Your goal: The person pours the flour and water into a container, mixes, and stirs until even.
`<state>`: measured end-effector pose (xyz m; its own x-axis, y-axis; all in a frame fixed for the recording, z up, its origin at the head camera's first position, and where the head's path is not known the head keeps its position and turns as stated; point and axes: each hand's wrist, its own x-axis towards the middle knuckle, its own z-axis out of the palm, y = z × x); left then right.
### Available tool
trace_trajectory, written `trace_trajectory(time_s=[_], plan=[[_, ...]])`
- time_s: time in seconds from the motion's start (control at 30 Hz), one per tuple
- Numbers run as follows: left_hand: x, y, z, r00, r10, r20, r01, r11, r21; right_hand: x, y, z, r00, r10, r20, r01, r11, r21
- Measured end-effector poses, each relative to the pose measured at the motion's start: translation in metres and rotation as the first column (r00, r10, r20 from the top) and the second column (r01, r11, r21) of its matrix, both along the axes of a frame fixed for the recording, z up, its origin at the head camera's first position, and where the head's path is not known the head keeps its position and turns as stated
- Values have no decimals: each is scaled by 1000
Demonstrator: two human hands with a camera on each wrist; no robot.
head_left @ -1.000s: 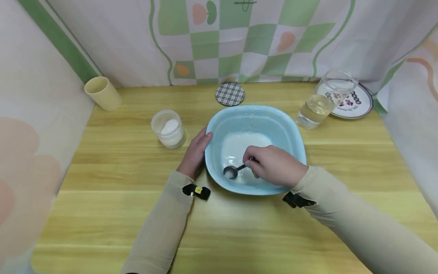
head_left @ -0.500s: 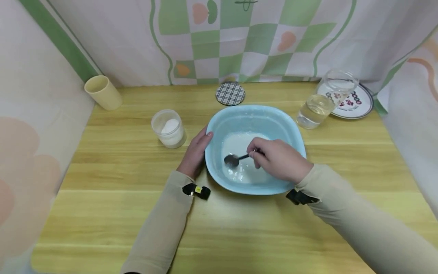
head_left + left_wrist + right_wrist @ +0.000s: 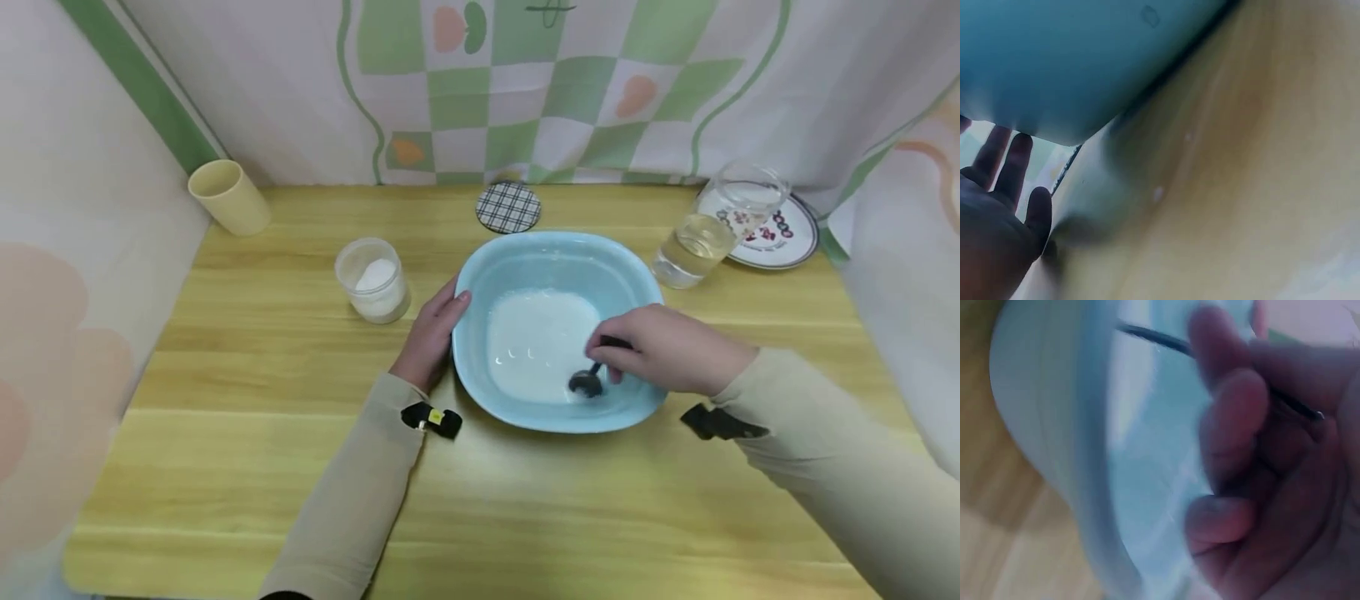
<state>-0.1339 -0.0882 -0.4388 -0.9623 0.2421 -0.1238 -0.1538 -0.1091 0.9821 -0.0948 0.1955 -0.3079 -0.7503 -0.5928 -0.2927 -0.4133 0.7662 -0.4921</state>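
The metal spoon [image 3: 587, 383] is in the right hand [image 3: 667, 348], which pinches its dark handle; the spoon's head sits just left of those fingers, at the near side of the milky liquid [image 3: 528, 333]; the left hand [image 3: 431, 333] grips the blue basin [image 3: 558, 419], thumb over the rim, fingers against the outer wall; slow sweeps into the corners, the left hand bracing, would likely stir without slopping; the basin looks smooth, glossy, a rounded rectangle; beside and beyond the left hand, a clear tub [image 3: 369, 292] holds white powder [image 3: 377, 273]; beyond the right stands a transparent tumbler [image 3: 716, 221]; wood-grained tabletop [image 3: 225, 350] lies beneath.
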Motion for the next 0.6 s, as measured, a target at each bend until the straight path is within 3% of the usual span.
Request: trace_trajectory(time_s=[0.1,0.2,0.3,0.33,0.4,0.5,0.57,0.6], plan=[[2,0,2,1000,9,-19,-9,1000,5,0,-6,-7,997,-37,-70,34,998,-49],[3,0,2,1000,17,-26,-16,1000,19,-3,-4,-4,971,-95,-219,107,993,45],[5,0,3,999,19,-43,-19,1000,7,-2,3,5,955,-106,-278,158,973,170],[5,0,4,999,17,-49,-18,1000,-9,0,5,7,959,-90,-269,146,969,197],[6,1,6,997,12,-71,-14,999,-37,4,6,8,983,-64,-175,97,978,187],[7,1,10,992,-2,-127,-6,998,-64,9,0,2,999,-22,-42,24,998,65],[8,2,12,987,-11,-162,3,999,-54,10,-4,-4,1000,-3,-18,2,1000,-21],[9,3,14,984,-15,-179,7,999,-47,10,-6,-6,999,-5,-44,2,999,-50]])
